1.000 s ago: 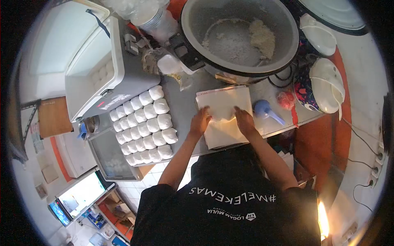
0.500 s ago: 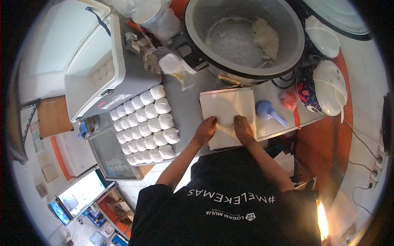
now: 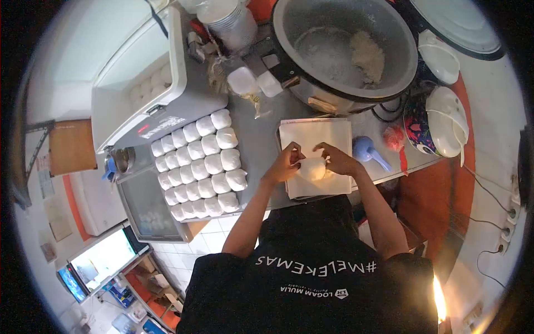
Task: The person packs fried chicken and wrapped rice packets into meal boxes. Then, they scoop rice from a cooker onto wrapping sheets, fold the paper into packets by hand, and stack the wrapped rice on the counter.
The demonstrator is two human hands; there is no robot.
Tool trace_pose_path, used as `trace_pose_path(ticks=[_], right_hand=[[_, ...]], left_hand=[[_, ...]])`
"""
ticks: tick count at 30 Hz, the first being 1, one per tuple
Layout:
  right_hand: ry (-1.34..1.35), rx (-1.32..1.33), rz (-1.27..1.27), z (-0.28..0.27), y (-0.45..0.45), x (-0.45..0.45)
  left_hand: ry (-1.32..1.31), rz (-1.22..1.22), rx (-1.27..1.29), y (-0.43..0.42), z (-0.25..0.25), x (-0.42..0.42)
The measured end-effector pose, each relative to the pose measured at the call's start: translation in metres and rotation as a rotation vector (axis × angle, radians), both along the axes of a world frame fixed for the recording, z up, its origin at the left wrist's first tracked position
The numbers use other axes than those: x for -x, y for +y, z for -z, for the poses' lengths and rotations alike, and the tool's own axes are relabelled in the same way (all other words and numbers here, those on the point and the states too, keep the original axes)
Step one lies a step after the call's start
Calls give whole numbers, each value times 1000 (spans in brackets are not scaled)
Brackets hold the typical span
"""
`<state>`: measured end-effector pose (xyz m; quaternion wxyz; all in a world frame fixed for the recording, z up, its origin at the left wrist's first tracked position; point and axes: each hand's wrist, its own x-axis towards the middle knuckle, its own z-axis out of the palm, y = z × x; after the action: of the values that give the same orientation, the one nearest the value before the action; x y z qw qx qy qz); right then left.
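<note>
The person's left hand (image 3: pixel 288 161) and right hand (image 3: pixel 338 160), fingers bent, flank a white wrapped bundle (image 3: pixel 313 168) atop the stack of paper sheets (image 3: pixel 317 129); whether either grips it cannot be told at this size.

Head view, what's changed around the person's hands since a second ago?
The spread white paper has been drawn toward the person and gathered into a compact bundle between the left hand and the right hand. The rows of wrapped bundles and the large pot look unchanged, though the view shifted.
</note>
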<state>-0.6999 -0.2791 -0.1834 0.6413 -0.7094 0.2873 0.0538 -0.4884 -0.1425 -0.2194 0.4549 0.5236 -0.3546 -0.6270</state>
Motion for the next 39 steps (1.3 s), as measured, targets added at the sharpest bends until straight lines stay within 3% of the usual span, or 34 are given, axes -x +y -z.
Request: trace_pose_path(ticks=[1, 3, 4, 6, 10, 12, 14, 16, 17, 18, 19, 23, 26, 28, 29, 30, 32, 33, 35, 38, 39], right_hand=[[79, -150, -68, -40, 0, -13], [-140, -122, -151, -45, 3, -28], [-249, -109, -196, -48, 4, -37], [-221, -127, -199, -63, 11, -59], [-254, -173, -195, -71, 33, -89], [-62, 36, -204, -49, 48, -98], [157, 180, -248, -50, 64, -115], [417, 248, -318, -83, 93, -144], [335, 18, -387, -63, 102, -144], [226, 34, -447, -70, 108, -150], [116, 50, -506, -83, 112, -156], [-50, -51, -569, -73, 139, -161], [38, 257, -769, -115, 155, -176], [96, 442, -946, -108, 167, -176], [-63, 421, -789, -66, 176, -159], [-27, 376, -732, -49, 183, -157], [43, 288, -615, -24, 194, -156], [23, 109, -490, -8, 202, -154], [-14, -243, -225, 26, 219, -152], [179, -399, 1, 85, 228, -158], [210, -287, 3, 80, 232, -162]], left_hand=[[82, 3, -29, 5, -13, -9], [242, 3, -75, 13, -35, -27], [206, -46, 14, 18, -32, -33], [133, -150, 186, 28, -27, -43], [-36, -85, 80, 58, -36, -66], [-78, -128, 44, 72, -59, -70], [120, -370, -13, 93, 10, -53], [-28, -499, -85, 103, 19, -45], [-273, -502, -139, 102, -20, -46], [-521, -501, -192, 100, -60, -53], [-423, -439, -360, 107, -93, -66], [-31, -359, -147, 154, -88, -76], [372, -254, -153, 187, -79, -73], [463, -268, -201, 202, -87, -68], [482, -247, -230, 209, -79, -67], [501, -223, -258, 214, -69, -66], [30, -523, -530, 219, -50, -67], [-213, -663, -665, 223, -36, -65], [-310, -765, -453, 230, 6, -41], [-772, -700, -232, 249, 42, -15], [-855, -702, -276, 243, 1, -19]])
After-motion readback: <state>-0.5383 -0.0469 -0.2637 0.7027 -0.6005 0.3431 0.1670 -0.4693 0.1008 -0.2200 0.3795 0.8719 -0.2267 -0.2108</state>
